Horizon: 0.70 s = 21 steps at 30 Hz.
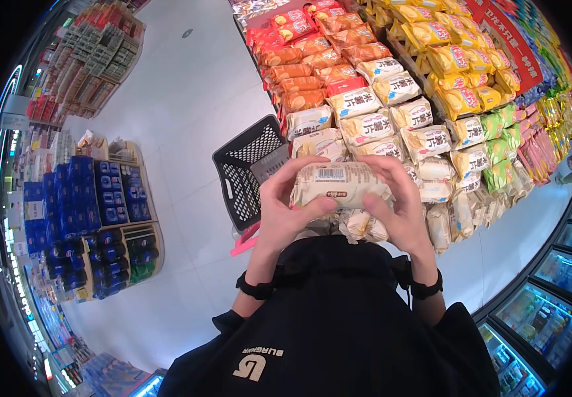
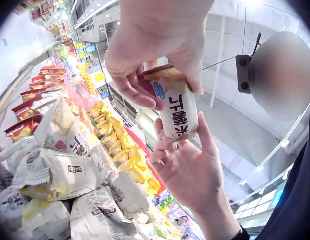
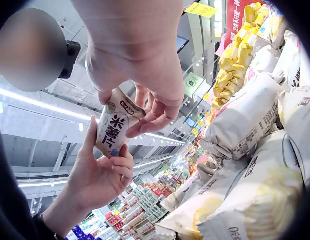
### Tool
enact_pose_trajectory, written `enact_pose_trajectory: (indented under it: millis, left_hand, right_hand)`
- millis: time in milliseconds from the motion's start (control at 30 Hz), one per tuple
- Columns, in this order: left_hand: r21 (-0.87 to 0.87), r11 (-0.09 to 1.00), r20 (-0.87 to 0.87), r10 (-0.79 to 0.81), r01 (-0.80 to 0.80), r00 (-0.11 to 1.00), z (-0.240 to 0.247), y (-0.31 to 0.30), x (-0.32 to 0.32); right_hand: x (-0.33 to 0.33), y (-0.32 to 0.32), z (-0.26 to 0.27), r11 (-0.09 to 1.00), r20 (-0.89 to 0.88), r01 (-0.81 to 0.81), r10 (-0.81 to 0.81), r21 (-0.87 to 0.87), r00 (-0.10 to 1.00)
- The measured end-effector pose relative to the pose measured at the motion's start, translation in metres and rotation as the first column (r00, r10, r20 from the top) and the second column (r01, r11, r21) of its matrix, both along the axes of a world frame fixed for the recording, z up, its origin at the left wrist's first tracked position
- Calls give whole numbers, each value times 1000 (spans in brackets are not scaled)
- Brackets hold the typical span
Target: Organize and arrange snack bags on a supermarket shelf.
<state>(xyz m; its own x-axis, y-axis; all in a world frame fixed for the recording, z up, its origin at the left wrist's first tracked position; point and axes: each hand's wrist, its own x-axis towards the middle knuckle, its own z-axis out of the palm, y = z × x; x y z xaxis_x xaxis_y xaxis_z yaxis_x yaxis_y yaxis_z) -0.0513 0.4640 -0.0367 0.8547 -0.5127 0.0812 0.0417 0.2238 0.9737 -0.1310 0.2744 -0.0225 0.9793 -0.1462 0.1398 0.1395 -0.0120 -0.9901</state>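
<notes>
And here's the cream-coloured chip packet [image 1: 342, 181], held in front of the dark-clothed torso [image 1: 345, 298], barcode facing up, with the left hand [image 1: 280, 206] clamped on one end and the right hand [image 1: 403, 206] gripping the other! Just beyond sit rows of white chip packets [image 1: 368, 126], with orange packets [image 1: 302, 84] farther back, while a black shopping basket [image 1: 253, 140] stands beside the display, over on the left.

Your cream snack packet [image 1: 345, 182], plump, crimped at the end, bold dark Chinese lettering on one face; barcode and fine print facing up at you; lying crosswise in front of you, gripped between your left hand [image 1: 282, 205] and right hand [image 1: 401, 202]
</notes>
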Motion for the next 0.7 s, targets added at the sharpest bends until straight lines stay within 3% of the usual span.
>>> enact_pose_trajectory:
  millis: [333, 433, 467, 567, 700]
  left_hand:
    - [98, 995, 78, 27, -34, 997, -15, 5, -15]
    - [70, 993, -47, 99, -95, 994, -21, 0, -27]
    - [84, 987, -2, 138, -138, 990, -17, -6, -31]
    - [94, 985, -93, 153, -144, 984, -11, -12, -38]
    - [119, 990, -83, 90, -80, 993, -10, -15, -42]
  right_hand:
    - [-5, 0, -9, 998, -9, -27, 27, -53, 1000]
    - [-11, -2, -13, 994, -55, -54, 49, -96, 997]
    - [-14, -2, -13, 992, -79, -65, 57, -109, 995]
    - [-20, -3, -15, 993, -178, -21, 0, -114, 984]
    - [-24, -4, -18, 988, -137, 105, -120, -110, 983]
